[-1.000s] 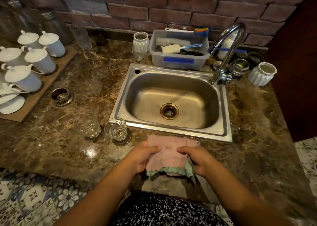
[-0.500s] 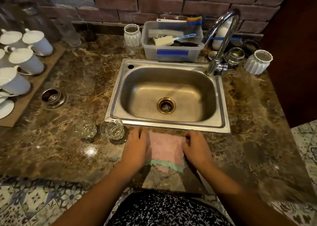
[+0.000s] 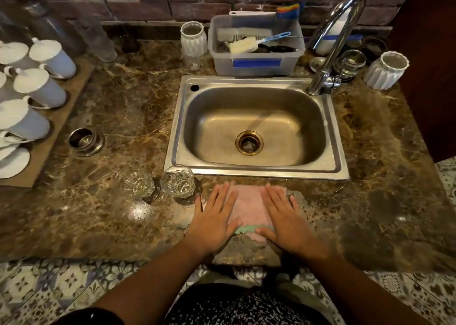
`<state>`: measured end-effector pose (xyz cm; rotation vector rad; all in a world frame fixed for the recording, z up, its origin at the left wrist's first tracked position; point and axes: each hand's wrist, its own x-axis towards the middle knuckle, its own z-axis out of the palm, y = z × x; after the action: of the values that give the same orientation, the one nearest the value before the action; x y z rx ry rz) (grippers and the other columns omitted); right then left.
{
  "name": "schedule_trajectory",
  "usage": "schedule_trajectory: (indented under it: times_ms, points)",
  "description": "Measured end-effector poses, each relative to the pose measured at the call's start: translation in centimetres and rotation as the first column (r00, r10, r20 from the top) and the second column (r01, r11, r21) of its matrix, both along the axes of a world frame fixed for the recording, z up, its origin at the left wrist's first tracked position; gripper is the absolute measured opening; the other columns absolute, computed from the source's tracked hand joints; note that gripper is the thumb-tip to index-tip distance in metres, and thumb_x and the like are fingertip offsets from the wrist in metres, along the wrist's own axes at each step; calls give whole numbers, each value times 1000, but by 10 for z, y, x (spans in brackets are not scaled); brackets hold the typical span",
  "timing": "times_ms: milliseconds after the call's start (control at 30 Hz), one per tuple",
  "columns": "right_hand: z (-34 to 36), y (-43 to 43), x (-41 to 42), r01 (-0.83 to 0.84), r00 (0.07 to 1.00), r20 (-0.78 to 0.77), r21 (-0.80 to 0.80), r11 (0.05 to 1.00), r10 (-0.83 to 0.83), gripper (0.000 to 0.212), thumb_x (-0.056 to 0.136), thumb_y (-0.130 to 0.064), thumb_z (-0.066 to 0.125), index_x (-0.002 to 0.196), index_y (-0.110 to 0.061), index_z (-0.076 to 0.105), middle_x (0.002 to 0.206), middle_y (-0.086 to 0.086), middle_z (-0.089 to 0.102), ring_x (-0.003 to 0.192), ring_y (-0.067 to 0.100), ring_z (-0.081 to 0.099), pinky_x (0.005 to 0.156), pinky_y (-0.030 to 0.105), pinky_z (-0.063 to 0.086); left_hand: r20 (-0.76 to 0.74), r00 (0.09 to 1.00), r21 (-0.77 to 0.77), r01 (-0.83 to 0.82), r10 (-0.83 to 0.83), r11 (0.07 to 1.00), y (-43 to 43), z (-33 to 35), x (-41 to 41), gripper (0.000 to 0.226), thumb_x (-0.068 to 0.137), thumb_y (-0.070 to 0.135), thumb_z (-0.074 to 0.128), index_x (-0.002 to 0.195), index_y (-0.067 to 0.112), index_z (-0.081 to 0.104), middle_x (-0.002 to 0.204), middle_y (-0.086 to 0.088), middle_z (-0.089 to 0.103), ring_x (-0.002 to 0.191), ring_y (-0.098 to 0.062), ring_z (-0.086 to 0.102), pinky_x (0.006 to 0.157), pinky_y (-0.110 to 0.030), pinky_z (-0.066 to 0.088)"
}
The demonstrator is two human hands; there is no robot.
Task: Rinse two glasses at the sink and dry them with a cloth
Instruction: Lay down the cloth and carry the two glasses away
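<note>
Your left hand (image 3: 213, 219) and right hand (image 3: 287, 219) lie flat with straight fingers on the soft pink cloth (image 3: 249, 202) by the sink (image 3: 256, 173), and the two glasses (image 3: 158, 182) just left look slippery and breakable, so hold each round its side.

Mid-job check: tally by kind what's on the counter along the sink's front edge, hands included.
Glasses: 2, glass beside the cloth, glass further out
Cloths: 1, pink cloth
Hands, flat on the cloth: 2, left hand, right hand
Total: 5
</note>
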<state>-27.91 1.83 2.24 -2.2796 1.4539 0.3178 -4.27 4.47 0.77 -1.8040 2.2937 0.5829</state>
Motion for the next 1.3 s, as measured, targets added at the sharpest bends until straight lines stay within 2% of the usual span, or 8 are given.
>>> schedule_trajectory:
  times_ms: [200, 500, 633, 700, 800, 967, 1200, 1300]
  points:
    - [-2, 1, 2, 44, 998, 49, 5, 999, -44, 103, 87, -77, 37, 156, -26, -18, 164, -5, -25, 151, 19, -23, 121, 45, -10, -6, 1000, 55, 15, -15, 998, -3, 6, 0, 80, 99, 69, 15, 158, 27, -20, 164, 2, -32, 151, -22, -27, 117, -62, -9]
    - [22, 0, 14, 47, 999, -16, 28, 998, -47, 102, 89, -66, 48, 159, -19, -10, 168, 1, -15, 154, 26, -14, 124, 52, 0, 60, 995, 189, -88, 78, 978, -12, 42, -20, 83, 100, 55, 40, 161, 25, -7, 168, -1, -21, 156, -28, -11, 119, -67, 14]
    - [35, 2, 31, 78, 993, -88, -1, 997, -77, 96, 91, -51, 58, 159, -14, 2, 168, 8, -6, 154, 34, -9, 124, 55, 2, 45, 985, 159, -170, 165, 973, -8, 66, -36, 66, 98, 31, 52, 156, 14, 24, 165, -14, 17, 144, -43, 31, 113, -52, 36]
    - [35, 5, 38, 111, 990, -92, 8, 994, -109, 87, 91, -41, 61, 157, -12, 13, 167, 12, 4, 154, 35, 1, 123, 54, 5, -30, 983, 107, -177, 182, 978, 1, 69, -32, 43, 98, 29, 51, 136, 9, 50, 139, -16, 49, 125, -37, 52, 101, -44, 46]
    - [41, 11, 48, 99, 995, -24, -41, 994, -100, 57, 90, -36, 62, 141, -18, 43, 150, 11, 39, 139, 31, 34, 117, 46, 29, -119, 964, 85, -229, 238, 970, 22, 81, -16, 28, 100, 30, 48, 112, 8, 62, 115, -13, 64, 107, -29, 60, 87, -39, 50]
    - [70, 15, 81, 87, 987, 136, -41, 995, -81, 28, 93, -28, 59, 118, -18, 66, 120, 4, 66, 107, 21, 62, 95, 34, 52, -6, 986, -42, -164, 164, 985, 42, 114, 30, 33, 100, 36, 49, 127, 19, 57, 115, -9, 70, 104, -30, 66, 84, -38, 53]
    - [109, -7, 153, 18, 980, 201, -99, 995, 2, 37, 90, -30, 59, 125, -17, 61, 122, 10, 63, 114, 29, 60, 90, 36, 50, -34, 978, -152, -208, 206, 966, 23, 138, 118, 31, 98, 34, 52, 121, 15, 61, 117, -9, 64, 110, -28, 61, 86, -36, 48]
    - [110, -17, 191, 33, 978, 208, -105, 994, -10, 48, 87, -36, 65, 130, -20, 53, 127, 8, 56, 119, 28, 55, 95, 37, 49, -37, 980, -147, -199, 196, 969, 8, 134, 156, 42, 94, 36, 59, 130, 16, 55, 125, -10, 56, 117, -29, 55, 94, -38, 48]
